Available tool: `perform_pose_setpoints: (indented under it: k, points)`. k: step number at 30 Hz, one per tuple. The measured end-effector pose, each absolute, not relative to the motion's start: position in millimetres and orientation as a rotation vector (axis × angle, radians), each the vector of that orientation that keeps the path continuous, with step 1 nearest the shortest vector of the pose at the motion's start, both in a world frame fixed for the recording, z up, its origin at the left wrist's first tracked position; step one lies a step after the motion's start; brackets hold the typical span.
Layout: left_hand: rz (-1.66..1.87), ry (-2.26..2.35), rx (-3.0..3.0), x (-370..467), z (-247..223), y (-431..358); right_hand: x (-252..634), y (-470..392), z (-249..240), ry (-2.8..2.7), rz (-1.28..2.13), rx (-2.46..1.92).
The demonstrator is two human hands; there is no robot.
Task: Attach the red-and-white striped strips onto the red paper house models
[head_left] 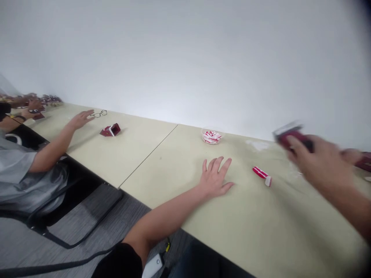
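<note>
My left hand [215, 177] rests on the pale table with its fingers spread, holding nothing. To its right lies a small red-and-white folded strip [262, 173], one end white and bent. Raised above the table on the right, my right hand [321, 162] grips a dark red box-like piece [292, 139] with a greyish end. Motion blurs that hand and piece, so finer detail cannot be made out. Beyond my left hand stands a clear bowl [212, 137] filled with red-and-white striped pieces.
A maroon open-ended box [111, 130] lies on the left table [139, 135], near a co-worker's hand [82, 119] and eyeglasses [100, 113]. Farther left, another person's hands work beside many small maroon items [50, 100]. A dark red object [364, 161] sits at the right edge.
</note>
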State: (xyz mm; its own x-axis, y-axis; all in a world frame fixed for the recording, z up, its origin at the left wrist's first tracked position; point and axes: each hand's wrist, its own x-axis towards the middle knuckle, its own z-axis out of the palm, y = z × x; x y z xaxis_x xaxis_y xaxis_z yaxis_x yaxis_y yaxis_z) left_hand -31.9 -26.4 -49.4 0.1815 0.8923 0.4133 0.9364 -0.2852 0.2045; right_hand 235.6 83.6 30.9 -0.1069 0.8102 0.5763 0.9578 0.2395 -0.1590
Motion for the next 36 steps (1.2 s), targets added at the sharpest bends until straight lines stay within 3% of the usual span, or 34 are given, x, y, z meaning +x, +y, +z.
perform_pose_setpoints:
  k: [2, 8, 13, 16, 21, 25, 27, 36]
  points:
    - [-0.748, -1.759, -2.349, -31.4, -51.6, -25.1, 195.7, 52.1, 23.3, -2.026, -0.248, -1.475]
    - [-0.889, -1.733, -2.267, -34.0, -64.6, -20.6, 106.7, -6.0, -22.8, -1.685, 0.578, -1.274]
    - [-1.046, -1.738, -2.293, -44.1, -60.4, -17.5, 101.6, -16.4, -14.0, -1.482, 0.814, -1.276]
    - [-1.21, -1.793, -2.36, -47.2, -51.4, -21.4, 123.9, -12.5, -5.5, -1.578, 0.746, -1.281]
    - [-1.781, -1.99, -2.361, -45.9, -42.6, -21.9, 184.5, 16.0, -28.6, -1.83, 0.092, -1.525]
    - [-2.498, -2.193, -2.205, -42.9, -38.8, -9.6, 208.2, 30.4, -54.2, -1.992, 0.001, -1.737]
    - [-2.683, -2.315, -2.17, -41.5, -36.8, -4.2, 207.9, 30.1, -58.0, -2.047, 0.021, -1.85]
    - [-2.447, -2.578, -2.314, -37.5, -37.3, -0.1, 203.6, 30.4, -46.4, -2.021, 0.236, -2.051]
